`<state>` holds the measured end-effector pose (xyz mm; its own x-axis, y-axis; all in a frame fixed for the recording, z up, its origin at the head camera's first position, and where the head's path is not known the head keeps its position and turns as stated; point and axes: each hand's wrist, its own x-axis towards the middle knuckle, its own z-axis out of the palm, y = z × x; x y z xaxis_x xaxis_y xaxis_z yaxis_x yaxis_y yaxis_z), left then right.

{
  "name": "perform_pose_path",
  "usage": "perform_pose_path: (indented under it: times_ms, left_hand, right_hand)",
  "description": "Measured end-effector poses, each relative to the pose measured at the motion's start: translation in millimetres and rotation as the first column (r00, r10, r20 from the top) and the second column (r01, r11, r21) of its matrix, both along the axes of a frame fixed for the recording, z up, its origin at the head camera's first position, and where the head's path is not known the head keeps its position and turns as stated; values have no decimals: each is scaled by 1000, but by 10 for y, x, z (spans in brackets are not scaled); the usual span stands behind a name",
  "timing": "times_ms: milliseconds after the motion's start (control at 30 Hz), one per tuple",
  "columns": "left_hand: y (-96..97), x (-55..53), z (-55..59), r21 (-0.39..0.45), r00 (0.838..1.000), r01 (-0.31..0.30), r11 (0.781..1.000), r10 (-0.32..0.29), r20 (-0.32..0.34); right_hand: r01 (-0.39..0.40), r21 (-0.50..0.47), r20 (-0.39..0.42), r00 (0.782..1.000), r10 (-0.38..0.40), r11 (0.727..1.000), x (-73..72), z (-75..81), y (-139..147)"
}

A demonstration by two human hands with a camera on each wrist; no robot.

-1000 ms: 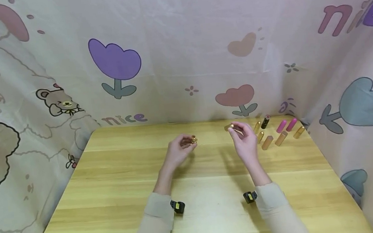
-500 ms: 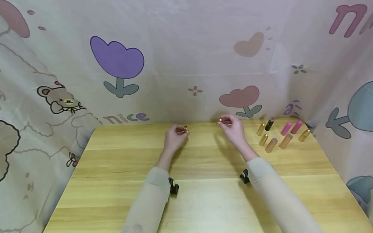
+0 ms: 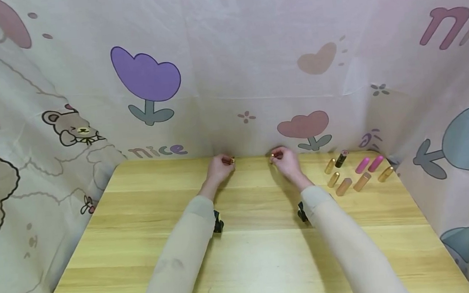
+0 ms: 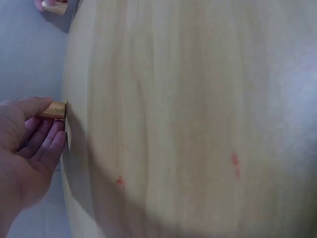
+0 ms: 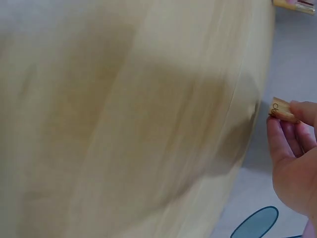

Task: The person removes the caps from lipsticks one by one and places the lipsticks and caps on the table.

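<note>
At the table's far edge my left hand (image 3: 218, 170) pinches a small gold lipstick tube part (image 4: 54, 110) between thumb and fingers. Its end sits right at the edge in the left wrist view. To the right, my right hand (image 3: 287, 164) holds another gold lipstick part (image 5: 283, 110), with dark lettering on its side, by thumb and fingertips. A gap of bare wood separates the two hands. Fingers cover much of both pieces.
Several lipsticks stand at the back right: a black tube (image 3: 341, 159), pink ones (image 3: 362, 165), slim gold ones (image 3: 330, 166) and square-sided tan-gold ones (image 3: 362, 182). A printed curtain (image 3: 227, 63) hangs behind the wooden table (image 3: 261, 265).
Both hands have moved away from the body to the table's far edge, keeping their gold pieces. The right hand has also come left, away from the standing lipsticks.
</note>
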<state>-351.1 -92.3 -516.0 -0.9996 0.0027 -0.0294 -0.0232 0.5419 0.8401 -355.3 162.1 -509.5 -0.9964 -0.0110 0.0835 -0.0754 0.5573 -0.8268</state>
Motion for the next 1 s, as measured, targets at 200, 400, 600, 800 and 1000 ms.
perform_pose_path:
  times_ms: [200, 400, 600, 800, 1000]
  left_hand:
    - [60, -10, -8, 1, 1000, -8, 1000, 8, 3]
    - [90, -28, -65, -33, 1000, -20, 999, 19, -10]
    - [101, -43, -92, -98, 999, -21, 995, 17, -46]
    - [98, -27, -81, -107, 999, -26, 994, 21, -42]
    - [74, -30, -71, -112, 999, -22, 994, 18, -30]
  right_hand:
    - [-8, 103, 28, 1000, 6, 995, -45, -24, 35]
    - [-22, 139, 42, 999, 16, 990, -62, -44, 53]
    - [-42, 144, 62, 997, 34, 989, -71, -19, 53]
    - [-41, 72, 72, 997, 36, 997, -3, 25, 48]
    - [27, -173, 13, 1000, -25, 985, 152, 167, 20]
